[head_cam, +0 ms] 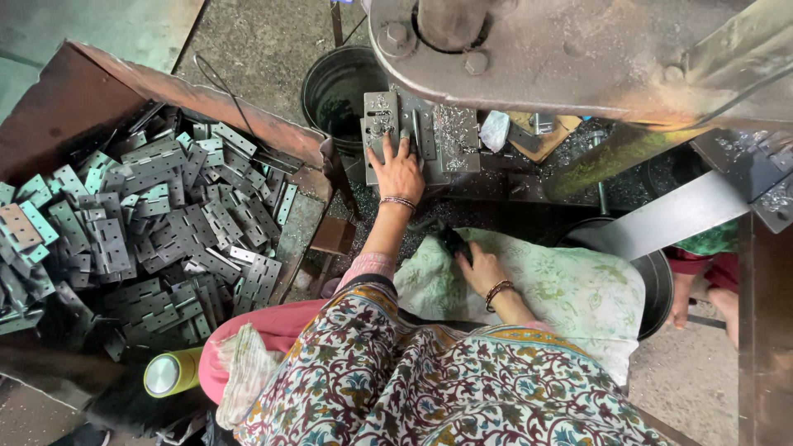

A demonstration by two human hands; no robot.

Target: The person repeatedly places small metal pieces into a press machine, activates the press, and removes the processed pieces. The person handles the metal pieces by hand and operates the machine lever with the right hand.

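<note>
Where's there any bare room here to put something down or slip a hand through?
Free patches: the floral cushion right of the right hand, and the concrete floor between the rusty bin and the black bucket. Crowded: the bin's heap of hinge plates, and the swarf-covered machine bed around the left hand.
</note>
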